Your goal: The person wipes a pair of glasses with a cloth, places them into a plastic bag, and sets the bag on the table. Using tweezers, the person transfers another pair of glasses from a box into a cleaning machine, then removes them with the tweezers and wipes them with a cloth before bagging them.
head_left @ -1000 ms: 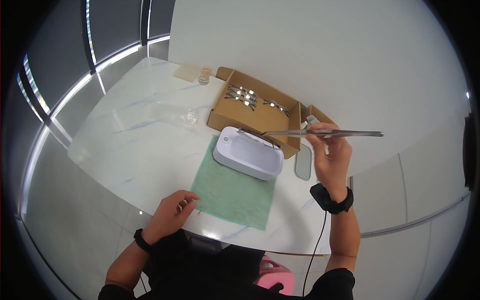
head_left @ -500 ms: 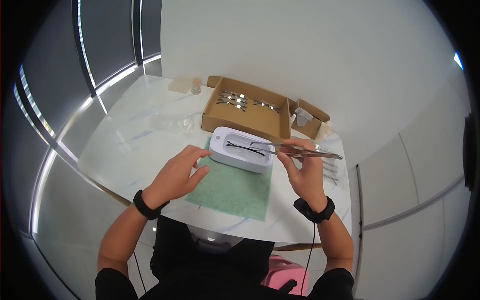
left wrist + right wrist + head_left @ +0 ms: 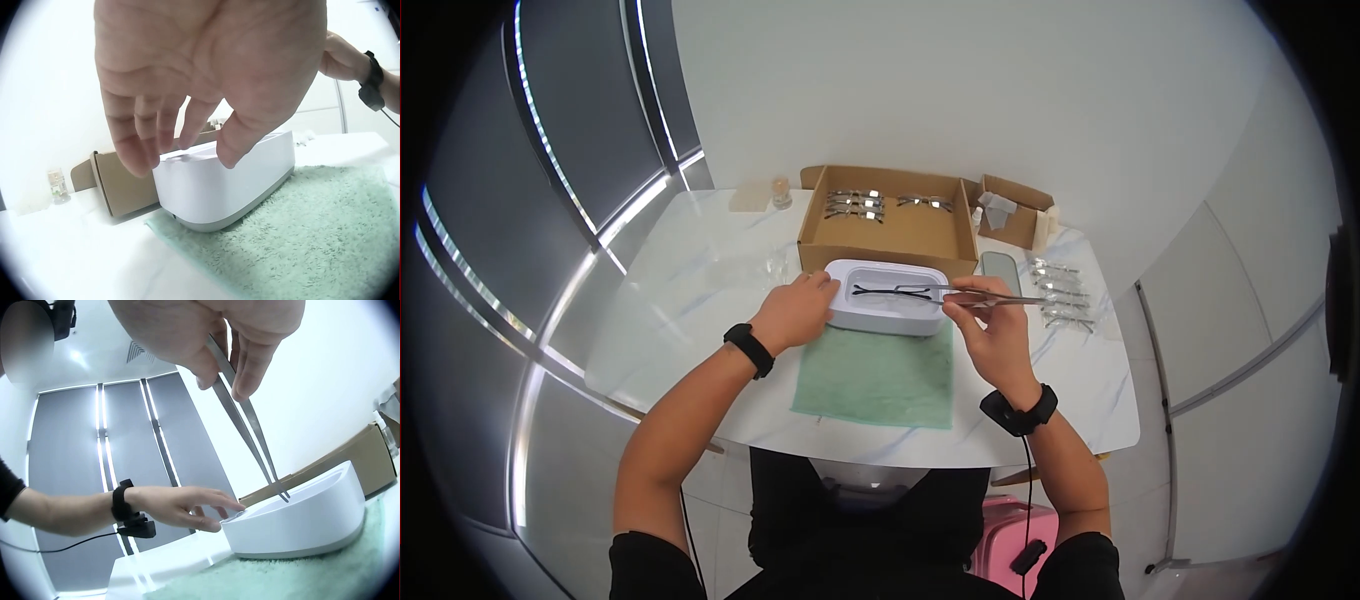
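Note:
A pale lilac ultrasonic cleaner (image 3: 885, 320) with an oblong basin stands on the far part of a green cloth (image 3: 875, 385). Dark-framed eyeglasses (image 3: 878, 292) lie across its basin. My right hand (image 3: 998, 335) pinches long metal tweezers (image 3: 1000, 297), their tips reaching over the basin; the right wrist view shows the tweezers (image 3: 250, 428) slanting down to the rim. At the cleaner's left end is my left hand (image 3: 798, 312), fingers relaxed. The left wrist view shows its fingertips and thumb (image 3: 231, 147) right at the cleaner's rim (image 3: 215, 181).
Behind the cleaner stands a cardboard box (image 3: 890, 245) with several eyeglasses (image 3: 855, 205). To its right are a smaller box (image 3: 1035, 225), a grey oblong case (image 3: 1000, 265) and several clear-wrapped glasses (image 3: 1062, 290). A small glass jar (image 3: 781, 192) stands at back left.
My right hand has brought the tweezers down and left to the basin, where the eyeglasses now lie. My left hand has moved from the cloth's near left up to the cleaner's left end.

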{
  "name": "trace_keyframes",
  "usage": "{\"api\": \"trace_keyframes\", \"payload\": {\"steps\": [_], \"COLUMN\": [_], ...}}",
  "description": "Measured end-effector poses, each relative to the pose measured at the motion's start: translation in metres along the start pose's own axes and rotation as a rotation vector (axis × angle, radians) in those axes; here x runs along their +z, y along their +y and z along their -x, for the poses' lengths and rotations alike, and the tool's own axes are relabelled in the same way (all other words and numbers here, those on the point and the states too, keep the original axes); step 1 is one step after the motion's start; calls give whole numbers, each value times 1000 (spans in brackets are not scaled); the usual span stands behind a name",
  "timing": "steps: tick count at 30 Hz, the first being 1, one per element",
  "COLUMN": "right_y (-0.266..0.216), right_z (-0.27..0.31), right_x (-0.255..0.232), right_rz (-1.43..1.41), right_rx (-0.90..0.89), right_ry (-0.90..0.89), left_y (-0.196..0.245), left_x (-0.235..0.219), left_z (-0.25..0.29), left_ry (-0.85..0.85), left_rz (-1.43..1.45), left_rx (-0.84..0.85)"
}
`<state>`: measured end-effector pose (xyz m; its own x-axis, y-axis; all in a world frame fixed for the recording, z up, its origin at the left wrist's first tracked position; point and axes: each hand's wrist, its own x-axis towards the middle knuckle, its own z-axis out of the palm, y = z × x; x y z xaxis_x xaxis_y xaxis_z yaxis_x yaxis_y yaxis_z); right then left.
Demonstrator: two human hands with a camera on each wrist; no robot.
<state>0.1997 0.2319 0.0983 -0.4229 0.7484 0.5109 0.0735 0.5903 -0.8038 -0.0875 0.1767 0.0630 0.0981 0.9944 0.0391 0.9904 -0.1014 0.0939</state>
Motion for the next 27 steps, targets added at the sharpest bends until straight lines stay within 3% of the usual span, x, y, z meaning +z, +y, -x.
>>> {"api": "trace_keyframes", "payload": {"steps": [13,15,27], "right_y": [14,14,5], "right_z": [8,8,3], "right_x": [0,0,2], "right_rz": [45,11,43], "right_rx": [-5,4,-59], "right_ry": [8,9,-32], "left_y": [-4,-4,-29], "left_x": [5,-3,9], "left_z": [-10,-12,-8], "left_ry": [33,-53,-5], "left_rz": [7,110,387], "left_rx": [10,-50,-72]}}
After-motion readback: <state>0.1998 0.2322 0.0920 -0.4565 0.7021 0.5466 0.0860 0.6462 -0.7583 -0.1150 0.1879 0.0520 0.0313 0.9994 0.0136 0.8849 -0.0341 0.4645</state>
